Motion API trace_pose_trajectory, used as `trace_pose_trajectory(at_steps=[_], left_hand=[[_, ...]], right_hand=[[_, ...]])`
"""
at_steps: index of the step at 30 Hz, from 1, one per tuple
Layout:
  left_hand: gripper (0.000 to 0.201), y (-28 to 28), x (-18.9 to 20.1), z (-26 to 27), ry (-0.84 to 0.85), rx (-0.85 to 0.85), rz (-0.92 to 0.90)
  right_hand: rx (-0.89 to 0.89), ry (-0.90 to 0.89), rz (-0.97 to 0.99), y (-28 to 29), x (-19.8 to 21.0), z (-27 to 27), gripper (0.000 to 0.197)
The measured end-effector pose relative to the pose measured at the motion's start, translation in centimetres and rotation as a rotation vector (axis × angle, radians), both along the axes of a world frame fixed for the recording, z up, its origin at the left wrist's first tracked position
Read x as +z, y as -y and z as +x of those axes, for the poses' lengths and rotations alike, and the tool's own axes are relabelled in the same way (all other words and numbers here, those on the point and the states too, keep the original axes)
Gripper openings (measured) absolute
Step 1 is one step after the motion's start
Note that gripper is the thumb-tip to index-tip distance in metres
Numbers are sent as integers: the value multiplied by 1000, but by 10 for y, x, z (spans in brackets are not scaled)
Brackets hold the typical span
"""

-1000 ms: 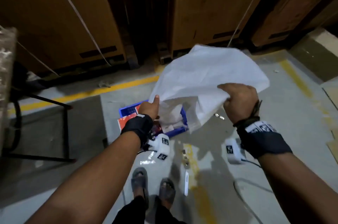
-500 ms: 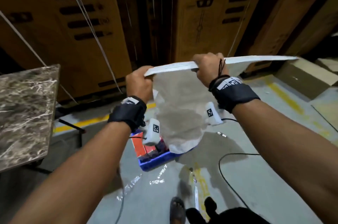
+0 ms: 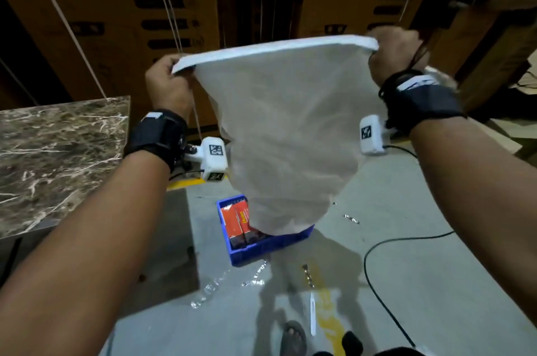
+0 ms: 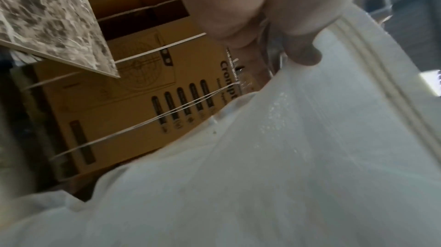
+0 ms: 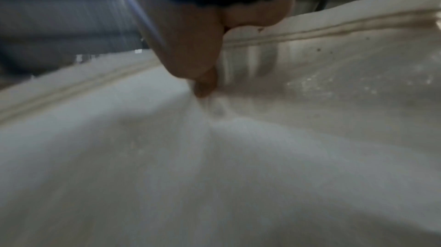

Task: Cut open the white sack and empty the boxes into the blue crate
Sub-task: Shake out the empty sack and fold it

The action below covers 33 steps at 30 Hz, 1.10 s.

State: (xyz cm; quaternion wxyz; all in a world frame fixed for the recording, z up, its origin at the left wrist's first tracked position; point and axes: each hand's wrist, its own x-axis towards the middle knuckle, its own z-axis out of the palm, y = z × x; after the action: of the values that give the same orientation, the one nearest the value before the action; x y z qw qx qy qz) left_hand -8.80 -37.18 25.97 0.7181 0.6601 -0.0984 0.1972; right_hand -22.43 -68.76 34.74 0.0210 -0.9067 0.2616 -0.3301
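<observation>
Above the blue crate (image 3: 263, 248), at chest height: white sack (image 3: 290, 134), held upside down by its stitched end, hanging limp, lower open end reaching down to the crate's far side and hiding part of it.

Left hand (image 3: 168, 85): arm raised and extended forward, wrist strapped in a black band with a white tagged camera block below it. Fingers (image 4: 303, 51) curled into a fist round the sack's left corner, thumb pinching the fabric just under the hem; the left wrist view shows the cloth bunched at that pinch.

Right hand (image 3: 395, 56): arm raised slightly higher than the left, same black band and camera block. Fingers closed over the sack's right corner; the right wrist view shows the thumb (image 5: 203, 85) pressed into the cloth below the folded seam, creasing it.

Sack's top edge: stretched taut between the 2 fists, tilted up toward the right.

Crate: on the grey floor, in front of the person's feet. Contents visible: 2 orange boxes (image 3: 238, 222) standing side by side at its left side; the rest is covered by the sack.

Surroundings: marble-patterned tabletop (image 3: 58, 158) at left; tall brown cartons (image 3: 116, 21) with white straps behind; black cable (image 3: 374, 254) on the floor at right; scraps of clear plastic (image 3: 212, 289) near the crate.
</observation>
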Motion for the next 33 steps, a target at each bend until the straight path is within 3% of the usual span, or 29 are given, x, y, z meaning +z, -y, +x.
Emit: trace_pose_trajectory(at_steps=[2, 3, 5, 6, 8, 11, 12, 13, 15, 16, 17, 19, 21, 23, 26, 28, 30, 32, 33], left_hand=[[25, -1, 14, -19, 121, 25, 28], [27, -3, 6, -22, 117, 39, 216], [23, -14, -24, -31, -17, -24, 711], [23, -22, -36, -30, -100, -38, 787], [29, -32, -38, -28, -102, 20, 603], [33, -21, -24, -37, 84, 166, 228], [32, -11, -20, -40, 110, 179, 176], [31, -2, -19, -44, 113, 131, 233], [32, 8, -32, -58, -70, 34, 713], [30, 7, -38, -58, -174, 20, 873], [29, 4, -37, -55, -245, 49, 890], [30, -1, -25, -42, -275, 113, 644], [29, 6, -13, -33, -248, 61, 445], [32, 21, -4, -37, -183, -5, 430], [40, 47, 2, -52, -32, -15, 546], [40, 61, 4, -58, -25, -33, 459], [39, 71, 9, -54, -23, -52, 349], [35, 73, 17, -54, -1, -100, 280], [31, 70, 21, -55, 6, -141, 245]], right_hand=[[60, 70, -20, -4, 5, -11, 39], [101, -13, -73, -9, -5, -16, 38], [136, -352, -37, -19, -47, -29, 31], [142, -419, 20, -21, -63, -35, 27], [153, -230, 102, -23, -72, -40, 32], [213, 282, 144, -27, -70, -46, 35], [210, 352, 136, -30, -68, -45, 34], [224, 295, 166, -33, -69, -42, 33], [204, -215, 205, -35, -85, -43, 26], [184, -377, 196, -32, -90, -43, 24], [158, -401, 182, -28, -89, -45, 23], [157, -172, 165, -14, -76, -46, 25], [147, -131, 177, 1, -62, -44, 25], [122, -246, 167, 10, -53, -43, 27], [228, -262, -55, 8, -47, -42, 66], [329, -327, -133, -3, -48, -38, 79], [345, -432, -134, -9, -52, -32, 63], [333, -426, -49, -10, -53, -28, 27], [325, -395, 21, -9, -55, -27, 18]])
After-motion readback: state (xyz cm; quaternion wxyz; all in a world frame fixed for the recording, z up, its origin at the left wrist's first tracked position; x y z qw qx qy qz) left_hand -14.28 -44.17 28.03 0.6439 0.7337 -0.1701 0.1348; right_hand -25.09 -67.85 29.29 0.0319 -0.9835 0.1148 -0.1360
